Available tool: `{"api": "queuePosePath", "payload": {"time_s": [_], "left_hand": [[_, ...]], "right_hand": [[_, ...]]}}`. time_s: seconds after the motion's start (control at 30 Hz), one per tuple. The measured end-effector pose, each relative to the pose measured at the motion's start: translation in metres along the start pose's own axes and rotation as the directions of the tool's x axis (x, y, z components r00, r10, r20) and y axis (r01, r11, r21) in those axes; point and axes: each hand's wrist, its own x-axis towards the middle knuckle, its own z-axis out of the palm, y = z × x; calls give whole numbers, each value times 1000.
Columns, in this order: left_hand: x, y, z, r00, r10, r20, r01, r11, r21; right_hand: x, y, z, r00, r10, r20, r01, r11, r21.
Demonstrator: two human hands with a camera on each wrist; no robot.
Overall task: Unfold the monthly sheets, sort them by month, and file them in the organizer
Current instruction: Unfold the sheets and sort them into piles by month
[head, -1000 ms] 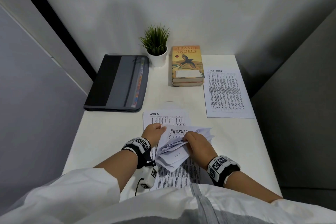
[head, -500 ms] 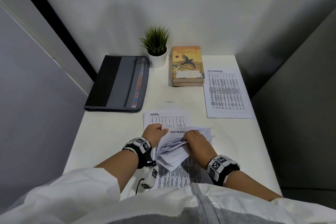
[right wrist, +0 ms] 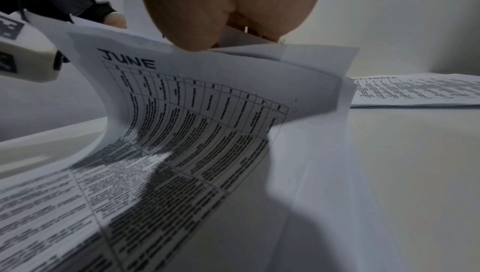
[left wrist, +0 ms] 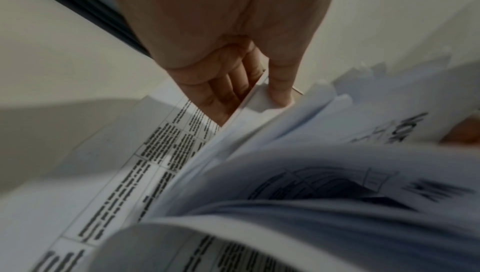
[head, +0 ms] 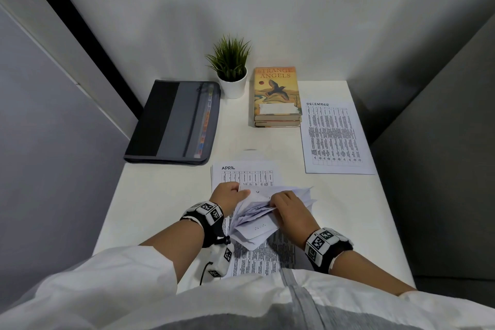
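Left hand: my left hand (head: 231, 195) pinches the left edge of the fanned stack of white printed monthly sheets (head: 257, 218); the left wrist view shows the thumb (left wrist: 279, 83) pressed on top of the edge and the fingers (left wrist: 228, 83) curled beneath it.
Right hand: my right hand (head: 289, 209) lies on the stack just right of the left hand, fingers curled into the leaves and holding some of them lifted.
Sheets, count: I see one fanned stack between both hands; I cannot count its leaves. One flat sheet headed APRIL (head: 245, 177) lies under the stack and shows just beyond the left hand. One sheet headed DECEMBER (head: 334, 136) lies well beyond and to the right of the right hand.
Organizer: one closed black and grey zip organizer (head: 174, 123) lies well beyond the left hand, to its left, on the white surface (head: 160, 195).
Other things: one green plant in a white pot (head: 231, 72) and two stacked books (head: 277, 99), the top one orange, beyond both hands.
Head view only: organizer, plant, books, APRIL heading.
Right wrist view only: a bent sheet headed JUNE (right wrist: 182, 112) under the right hand, with the DECEMBER sheet beyond it on the right.
Left wrist view only: the left hand's pinch; the sheet headings there are blurred.
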Motion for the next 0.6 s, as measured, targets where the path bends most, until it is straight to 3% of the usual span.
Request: {"api": "queuePosePath", "payload": {"time_s": [0.23, 0.43, 0.6], "left_hand": [[-1, 2, -3, 1000, -9, -7, 9, 1000, 23], [-4, 2, -2, 998, -2, 62, 5, 999, -50], [-2, 1, -3, 1000, -21, -16, 21, 1000, 13]], "right_hand": [[-2, -1, -2, 1000, -10, -15, 11, 999, 37], [-1, -1, -2, 1000, -13, -19, 14, 999, 45], [-2, -1, -3, 1000, -5, -7, 6, 999, 41]]}}
